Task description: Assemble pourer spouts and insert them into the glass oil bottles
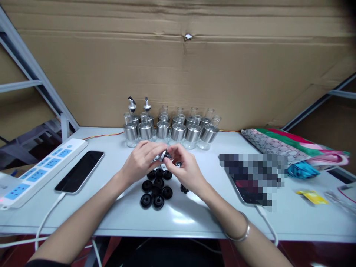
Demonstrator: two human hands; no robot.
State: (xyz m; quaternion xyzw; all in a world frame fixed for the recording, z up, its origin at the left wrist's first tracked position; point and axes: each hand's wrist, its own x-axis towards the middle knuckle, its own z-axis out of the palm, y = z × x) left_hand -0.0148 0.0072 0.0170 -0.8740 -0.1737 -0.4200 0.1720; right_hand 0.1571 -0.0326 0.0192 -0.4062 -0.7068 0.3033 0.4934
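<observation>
My left hand (143,157) and my right hand (185,165) meet in front of the bottles. Both are closed on a small silver-and-black pourer part (164,155), pinched between the fingertips. Fingers hide much of it. Just below the hands several round black stoppers (157,191) lie grouped on the white table (116,215). Smaller black pieces (184,189) sit partly behind my right wrist. Behind the hands stand glass bottles with steel sleeves (178,131) in two rows. Two back-row bottles at the left carry silver pourers with black tips (147,104).
A white power strip (41,172) and a phone on a cable (80,172) lie at left. Another phone (244,185), partly blurred out, lies at right beside a colourful fabric bag (294,146), a blue packet (303,170) and a yellow packet (313,196). Cardboard (178,74) walls the back.
</observation>
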